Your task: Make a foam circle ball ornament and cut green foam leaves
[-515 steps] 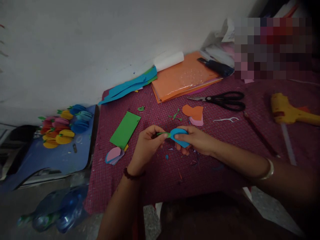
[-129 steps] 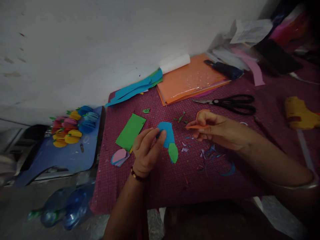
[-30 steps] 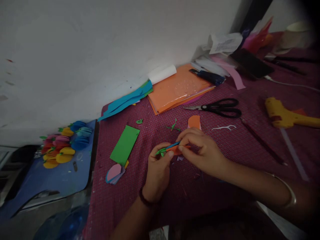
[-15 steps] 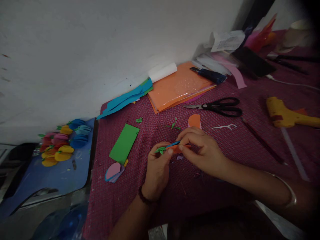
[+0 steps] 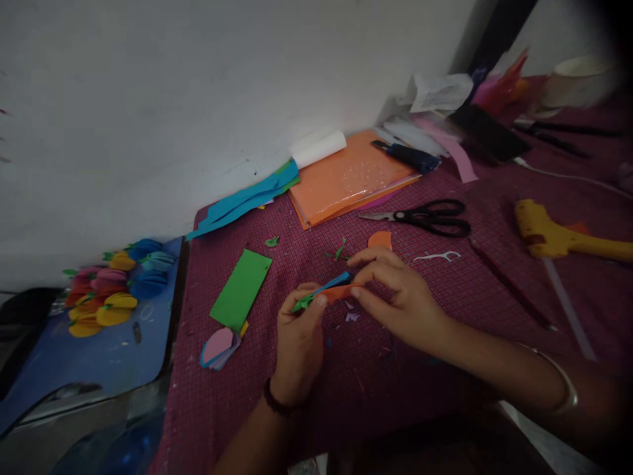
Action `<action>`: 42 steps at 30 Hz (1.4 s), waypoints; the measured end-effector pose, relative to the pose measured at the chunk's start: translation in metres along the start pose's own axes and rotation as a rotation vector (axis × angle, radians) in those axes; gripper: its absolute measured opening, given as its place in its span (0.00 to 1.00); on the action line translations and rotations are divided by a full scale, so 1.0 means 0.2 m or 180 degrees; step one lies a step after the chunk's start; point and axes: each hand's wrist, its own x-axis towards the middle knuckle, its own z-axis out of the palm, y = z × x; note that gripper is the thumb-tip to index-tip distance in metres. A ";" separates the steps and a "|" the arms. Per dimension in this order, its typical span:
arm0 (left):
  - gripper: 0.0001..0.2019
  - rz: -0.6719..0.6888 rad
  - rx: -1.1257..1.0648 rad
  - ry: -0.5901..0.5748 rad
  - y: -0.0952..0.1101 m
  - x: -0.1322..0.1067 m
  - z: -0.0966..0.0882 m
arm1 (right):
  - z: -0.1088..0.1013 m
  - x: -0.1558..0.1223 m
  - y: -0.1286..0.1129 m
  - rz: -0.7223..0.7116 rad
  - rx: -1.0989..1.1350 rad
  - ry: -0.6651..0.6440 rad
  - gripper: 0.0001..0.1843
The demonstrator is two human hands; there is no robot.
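Between my hands is a small paper craft piece with an orange layer and a blue layer, a dark gap showing between them. Bits of green paper stick out at its left end. My left hand pinches that end between thumb and fingers. My right hand grips the right end of the orange layer with its thumb and a finger, the other fingers curled above. Just beyond the right hand lies an orange rounded paper cutout. A green paper rectangle lies left of my left hand.
Black-handled scissors, a white floss pick, a red pencil and a yellow glue gun lie rightward. Orange sheets and a utility knife are at the back. Paper fruits sit on a blue surface at left.
The blue and orange layers of the craft piece now stand further apart. Both hands keep their grip, shifted slightly left in view, as the whole scene has moved a little.
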 end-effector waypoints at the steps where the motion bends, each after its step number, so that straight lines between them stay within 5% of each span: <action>1: 0.05 0.0017 0.0001 -0.0005 0.00 0.00 0.00 | 0.00 0.01 0.00 0.0061 0.0113 -0.0002 0.04; 13: 0.08 -0.0108 -0.0014 0.0036 0.02 -0.01 0.02 | 0.00 0.04 0.02 0.1143 0.0998 -0.0056 0.06; 26: 0.07 -0.0275 -0.0223 -0.0176 0.02 0.00 0.02 | 0.02 0.04 0.04 0.1234 0.1265 -0.0059 0.05; 42: 0.09 -0.0755 -0.0438 0.0133 0.01 0.00 0.04 | 0.03 0.05 0.10 0.1196 0.0794 -0.0323 0.04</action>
